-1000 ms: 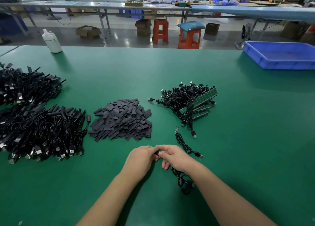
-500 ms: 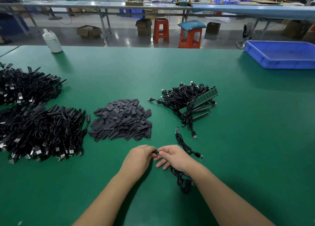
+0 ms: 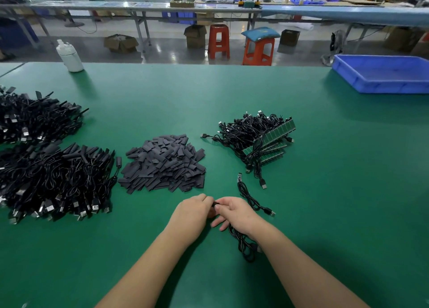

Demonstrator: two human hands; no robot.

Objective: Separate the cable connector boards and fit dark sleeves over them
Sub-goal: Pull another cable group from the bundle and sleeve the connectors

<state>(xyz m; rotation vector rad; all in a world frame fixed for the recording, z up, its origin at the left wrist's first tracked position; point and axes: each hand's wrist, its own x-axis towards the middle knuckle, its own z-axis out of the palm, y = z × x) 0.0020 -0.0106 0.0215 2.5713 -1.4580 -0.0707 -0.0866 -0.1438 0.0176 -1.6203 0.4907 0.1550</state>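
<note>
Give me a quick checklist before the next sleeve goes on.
1. Both hands on the piece: left hand and right hand pinch a small dark part together: ok.
2. Sleeve fully seated: hidden by fingers: cannot tell.
3. Sleeve pile within reach: ok.
4. Loose cable with bare board waiting: ok.
5. Unseparated boards remain: ok.
6. Finished pile has room beside it: ok.

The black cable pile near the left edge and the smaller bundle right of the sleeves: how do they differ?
The large black cable pile shows no green boards; the smaller cable bundle still has joined green connector boards. The pile is far bigger. Both are tangled black USB cables on the green table.
</note>
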